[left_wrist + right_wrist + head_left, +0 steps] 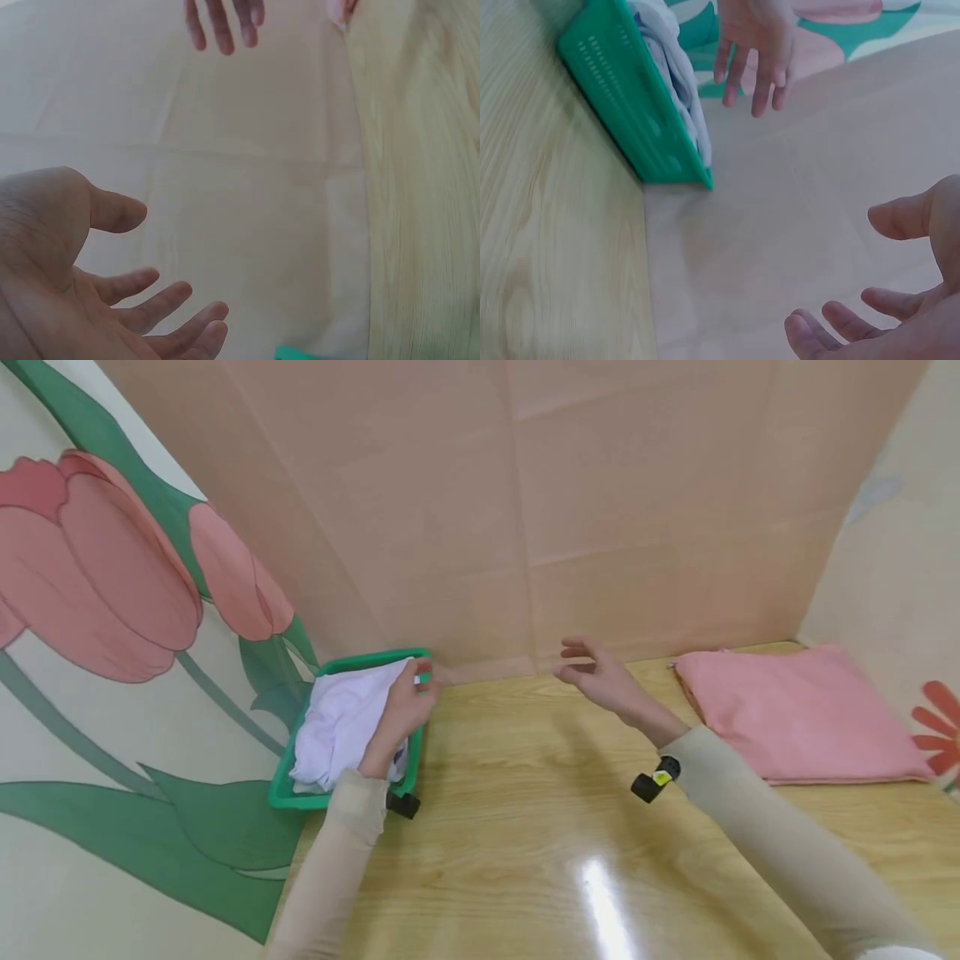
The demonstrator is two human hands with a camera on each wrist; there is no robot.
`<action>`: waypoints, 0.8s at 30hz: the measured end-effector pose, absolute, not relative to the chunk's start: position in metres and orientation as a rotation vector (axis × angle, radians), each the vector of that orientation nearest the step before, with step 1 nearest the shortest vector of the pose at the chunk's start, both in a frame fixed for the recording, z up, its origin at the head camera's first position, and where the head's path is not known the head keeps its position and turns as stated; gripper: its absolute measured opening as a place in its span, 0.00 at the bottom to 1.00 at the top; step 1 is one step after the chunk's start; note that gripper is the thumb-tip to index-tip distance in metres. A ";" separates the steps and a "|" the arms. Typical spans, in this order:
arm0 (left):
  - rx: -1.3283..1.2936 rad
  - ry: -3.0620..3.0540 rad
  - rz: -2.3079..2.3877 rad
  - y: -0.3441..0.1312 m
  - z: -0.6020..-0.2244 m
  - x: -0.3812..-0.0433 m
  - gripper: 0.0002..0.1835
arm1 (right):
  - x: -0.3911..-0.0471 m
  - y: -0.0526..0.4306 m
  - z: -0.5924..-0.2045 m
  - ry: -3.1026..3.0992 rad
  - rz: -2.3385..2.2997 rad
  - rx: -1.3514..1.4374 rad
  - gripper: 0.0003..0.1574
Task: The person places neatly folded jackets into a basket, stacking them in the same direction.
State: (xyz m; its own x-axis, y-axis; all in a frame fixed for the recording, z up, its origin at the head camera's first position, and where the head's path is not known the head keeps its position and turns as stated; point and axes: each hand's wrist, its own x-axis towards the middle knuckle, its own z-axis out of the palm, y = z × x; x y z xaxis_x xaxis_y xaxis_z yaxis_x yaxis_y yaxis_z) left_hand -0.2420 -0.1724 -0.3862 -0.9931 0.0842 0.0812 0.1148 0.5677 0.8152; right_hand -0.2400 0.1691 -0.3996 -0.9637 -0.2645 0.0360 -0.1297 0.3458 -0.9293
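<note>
My left hand point(406, 703) hovers over the right side of a green basket point(300, 800), its fingers loosely bent and holding nothing. Inside the basket lies white cloth point(337, 714), bunched and partly hidden by my left hand and wrist. My right hand point(600, 677) is raised above the wooden table, fingers relaxed and apart from the thumb, with nothing in it. In the left wrist view the left palm point(45, 277) is bare. The right wrist view shows the right hand point(915, 285) with spread fingers and the slotted side of the basket point(622, 97).
A folded pink cloth point(810, 714) lies on the right of the wooden table point(510, 827). Behind the table hangs a creased tan sheet point(525, 510). A wall painted with tulips point(127, 568) borders the left side, and another wall point(900, 568) stands at the right.
</note>
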 end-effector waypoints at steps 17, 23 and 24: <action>-0.318 -2.651 -1.505 -0.086 -0.387 -0.251 0.28 | -0.235 0.254 -0.404 2.545 -1.780 -0.257 0.44; -0.368 -2.617 -1.561 -0.066 -0.391 -0.250 0.27 | -0.229 0.276 -0.409 2.622 -1.722 -0.173 0.47; -0.374 -2.618 -1.559 -0.062 -0.393 -0.250 0.26 | -0.228 0.280 -0.410 2.634 -1.720 -0.168 0.47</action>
State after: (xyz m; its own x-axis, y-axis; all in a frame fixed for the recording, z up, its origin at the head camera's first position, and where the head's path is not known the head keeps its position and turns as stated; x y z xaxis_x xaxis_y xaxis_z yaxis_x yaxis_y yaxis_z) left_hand -0.2504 -0.0620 -0.3931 -0.9678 0.1708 0.1847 0.2438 0.4552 0.8564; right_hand -0.2277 0.2797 -0.4104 -0.9943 -0.0845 0.0655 -0.0940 0.3982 -0.9125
